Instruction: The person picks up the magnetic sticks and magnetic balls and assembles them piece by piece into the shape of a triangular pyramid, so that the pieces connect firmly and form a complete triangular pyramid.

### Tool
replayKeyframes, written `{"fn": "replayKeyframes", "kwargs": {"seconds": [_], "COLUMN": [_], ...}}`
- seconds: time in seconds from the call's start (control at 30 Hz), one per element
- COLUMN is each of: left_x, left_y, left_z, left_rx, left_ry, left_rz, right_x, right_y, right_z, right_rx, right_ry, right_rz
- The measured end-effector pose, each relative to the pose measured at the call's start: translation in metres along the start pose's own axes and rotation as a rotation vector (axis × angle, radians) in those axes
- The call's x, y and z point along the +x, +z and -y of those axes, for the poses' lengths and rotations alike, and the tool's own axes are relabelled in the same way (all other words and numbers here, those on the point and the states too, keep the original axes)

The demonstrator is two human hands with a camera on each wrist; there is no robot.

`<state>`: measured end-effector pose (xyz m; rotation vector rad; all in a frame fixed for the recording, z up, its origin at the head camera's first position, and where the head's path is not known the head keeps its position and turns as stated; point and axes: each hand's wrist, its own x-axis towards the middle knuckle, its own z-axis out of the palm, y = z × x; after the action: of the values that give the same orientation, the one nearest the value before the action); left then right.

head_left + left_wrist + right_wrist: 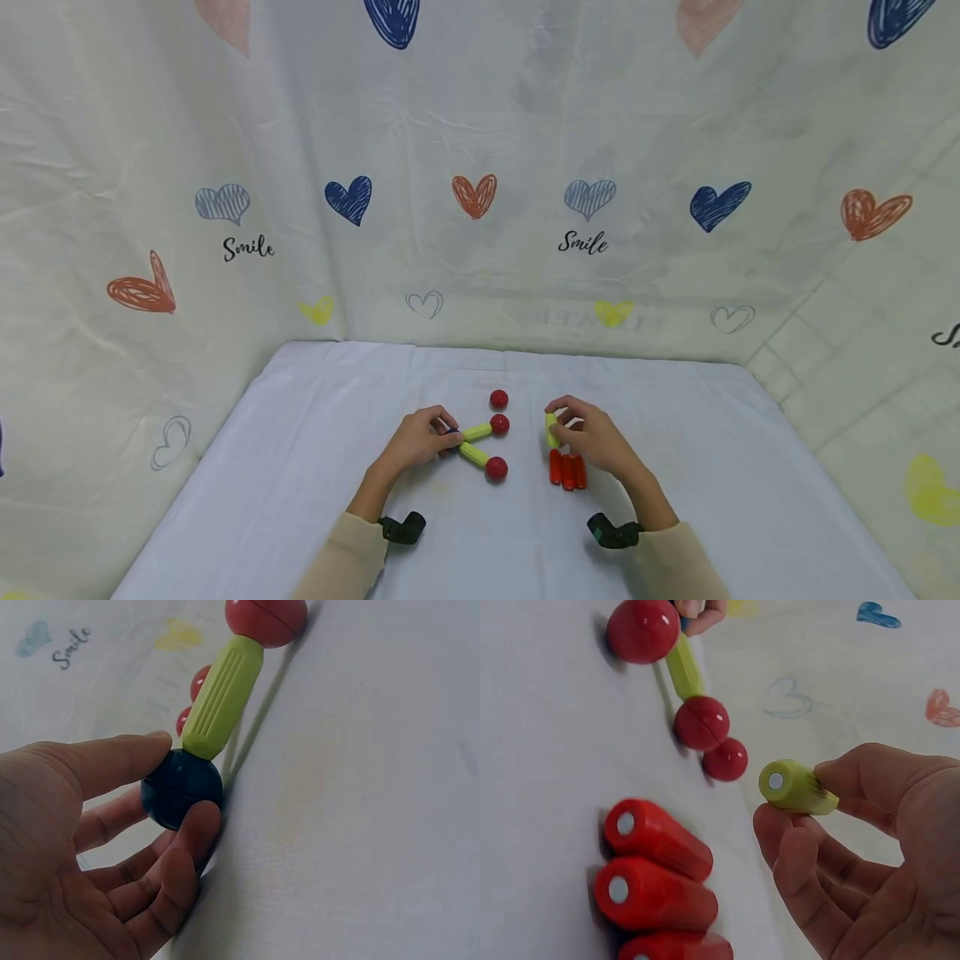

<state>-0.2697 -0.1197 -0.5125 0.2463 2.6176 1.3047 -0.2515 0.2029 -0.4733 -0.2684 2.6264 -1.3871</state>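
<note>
The left hand had a dark blue ball pinched between thumb and fingers, the gap between them only as wide as the ball, with the remaining fingers loosely bent. Two yellow-green rods ran out from that ball in a V across the white tablecloth, and the outer end of each met a red ball.

The right hand gripped a third yellow-green rod along its sides, thumb against one flank and fingertips against the other, the lower fingers curled in toward the palm. One end of this rod stuck out past the fingertips, showing a pale round disc; whether its other end met anything could not be told. It was held just beyond three red rods, which lay side by side on the cloth near the right hand, touched by neither hand. A loose red ball sat beyond the V, near one of its end balls.
</note>
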Motion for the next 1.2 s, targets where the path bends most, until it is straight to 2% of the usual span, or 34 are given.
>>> {"fn": "replayKeyframes", "kwargs": {"seconds": [0.33, 0.53, 0.83, 1.2], "left_x": [0.002, 0.003, 0.002, 0.001], "left_y": [0.001, 0.0, -0.001, -0.001], "left_z": [0.003, 0.004, 0.003, 0.002], "left_rx": [-0.006, -0.007, -0.009, -0.002], "left_ry": [-0.001, 0.01, 0.004, 0.015], "left_rz": [0.007, 0.007, 0.009, 0.001], "right_x": [0.016, 0.023, 0.032, 0.032], "right_y": [0.035, 0.049, 0.062, 0.068], "right_z": [0.017, 0.022, 0.02, 0.019], "right_rx": [0.039, 0.086, 0.087, 0.075], "right_ry": [-0.018, -0.026, -0.021, -0.026], "right_rz": [0.038, 0.066, 0.083, 0.097]}}
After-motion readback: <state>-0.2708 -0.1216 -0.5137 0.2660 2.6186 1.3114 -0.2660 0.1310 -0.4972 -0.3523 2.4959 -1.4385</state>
